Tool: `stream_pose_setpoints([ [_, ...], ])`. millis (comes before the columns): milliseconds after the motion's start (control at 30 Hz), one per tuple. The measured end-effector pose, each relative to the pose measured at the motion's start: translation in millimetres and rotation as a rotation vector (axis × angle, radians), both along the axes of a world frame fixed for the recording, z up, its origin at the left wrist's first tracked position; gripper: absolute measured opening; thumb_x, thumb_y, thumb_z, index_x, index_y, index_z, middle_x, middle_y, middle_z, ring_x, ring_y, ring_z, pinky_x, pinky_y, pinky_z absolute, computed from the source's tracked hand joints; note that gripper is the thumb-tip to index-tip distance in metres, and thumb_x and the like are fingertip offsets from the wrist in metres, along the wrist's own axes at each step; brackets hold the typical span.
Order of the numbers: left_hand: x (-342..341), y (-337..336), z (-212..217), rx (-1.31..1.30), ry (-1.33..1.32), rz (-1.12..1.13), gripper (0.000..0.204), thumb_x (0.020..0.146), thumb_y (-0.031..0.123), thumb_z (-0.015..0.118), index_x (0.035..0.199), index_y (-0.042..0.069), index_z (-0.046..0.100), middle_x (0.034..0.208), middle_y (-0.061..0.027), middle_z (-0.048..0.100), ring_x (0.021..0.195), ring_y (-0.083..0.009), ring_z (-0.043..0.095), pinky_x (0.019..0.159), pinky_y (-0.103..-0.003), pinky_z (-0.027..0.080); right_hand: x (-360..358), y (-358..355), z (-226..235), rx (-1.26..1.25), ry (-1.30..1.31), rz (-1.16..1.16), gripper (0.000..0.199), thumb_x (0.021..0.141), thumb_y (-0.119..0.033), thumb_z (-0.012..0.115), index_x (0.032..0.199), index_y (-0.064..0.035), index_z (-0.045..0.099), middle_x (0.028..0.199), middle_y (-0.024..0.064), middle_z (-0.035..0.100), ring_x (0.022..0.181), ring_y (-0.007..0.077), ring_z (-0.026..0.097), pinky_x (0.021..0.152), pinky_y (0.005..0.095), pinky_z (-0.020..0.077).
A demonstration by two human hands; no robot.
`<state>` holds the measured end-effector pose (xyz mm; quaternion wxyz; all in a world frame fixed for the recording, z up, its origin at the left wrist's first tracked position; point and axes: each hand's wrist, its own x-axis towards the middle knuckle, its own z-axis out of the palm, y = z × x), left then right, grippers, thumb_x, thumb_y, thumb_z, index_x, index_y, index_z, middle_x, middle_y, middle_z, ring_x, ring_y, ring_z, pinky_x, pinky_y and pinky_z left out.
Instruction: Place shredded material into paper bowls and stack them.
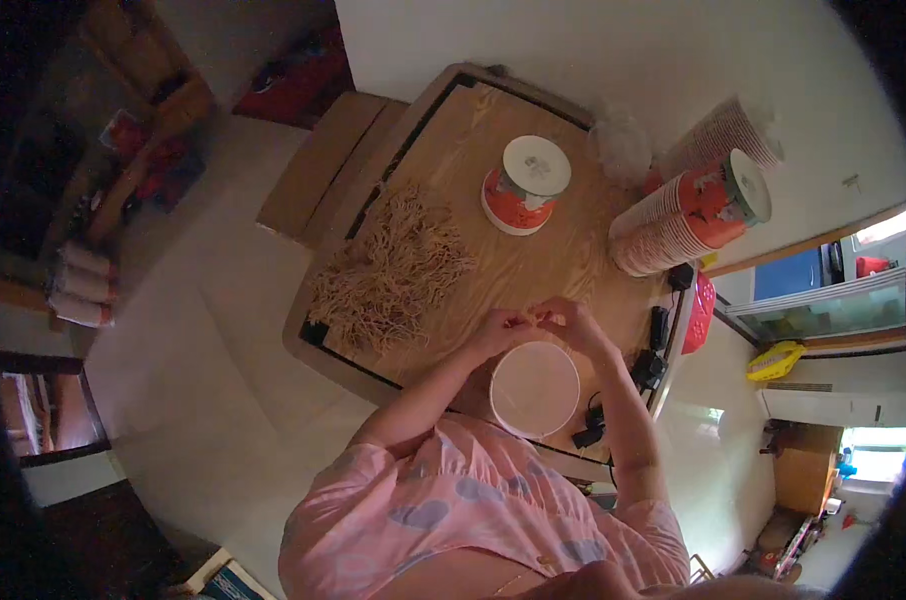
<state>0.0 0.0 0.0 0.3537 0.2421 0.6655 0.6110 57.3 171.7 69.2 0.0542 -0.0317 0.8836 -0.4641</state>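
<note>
1. Pink patterned sleeves (453, 510) are seen nearest the camera, with both forearms reaching up onto the wooden desk (533, 265).
2. Just beyond the forearms, a white round bowl (535, 388) is set at the desk's near edge.
3. Above the bowl, the left hand (503, 328) and right hand (573, 318) are brought together, both pinched on a small tan strip (540, 318).
4. A heap of tan strips (393, 275) is spread to the left, well apart from the hands.
5. The step in hand is judged to be working one strip between the fingers.
6. A steady two-handed pinch is called for next, close above the bowl.
7. A lidded orange cup (525, 185) and stacked cups (688, 215) are stood farther back.
</note>
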Motion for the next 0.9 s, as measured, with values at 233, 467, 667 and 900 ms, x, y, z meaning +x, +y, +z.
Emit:
stream_pose_setpoints([
  [233,2,2,7,-0.025,-0.049,-0.005,0.017,0.073,0.017,0.062,0.083,0.003,0.063,0.081,-0.0034,0.061,0.073,-0.0091,0.053,0.067,-0.025,0.044,1,-3,6,0.079,0.02,0.0,0.011,0.073,-0.003,0.058,0.083,-0.0012,0.06,0.075,0.0083,0.059,0.071,0.0164,0.058,0.064,0.027,0.0456],
  [467,-1,-22,7,-0.02,0.283,-0.025,0.017,0.074,0.018,0.061,0.07,0.001,0.061,0.077,-0.0038,0.053,0.065,-0.0111,0.053,0.06,-0.025,0.043,6,-2,-26,0.061,-0.058,-0.166,0.009,0.074,-0.007,0.056,0.082,-0.0028,0.058,0.076,0.009,0.059,0.068,0.0208,0.057,0.058,0.0317,0.044],
  [667,5,-24,21,-0.001,0.482,0.026,0.01,0.072,0.013,0.06,0.078,0.007,0.065,0.086,-0.0077,0.051,0.068,-0.018,0.055,0.062,-0.027,0.044,5,-4,-44,0.145,-0.251,-0.148,0.01,0.077,-0.009,0.053,0.081,-0.0018,0.058,0.073,0.0071,0.058,0.067,0.015,0.056,0.06,0.0271,0.0441],
  [900,1,-17,14,0.021,0.554,-0.105,0.015,0.071,0.017,0.064,0.084,0.01,0.065,0.084,-0.0084,0.053,0.078,-0.0243,0.054,0.07,-0.033,0.044,5,-18,-31,0.085,-0.262,-0.127,0.008,0.077,-0.008,0.053,0.078,-0.0012,0.057,0.073,0.0082,0.056,0.066,0.0153,0.054,0.061,0.0277,0.0437],
])
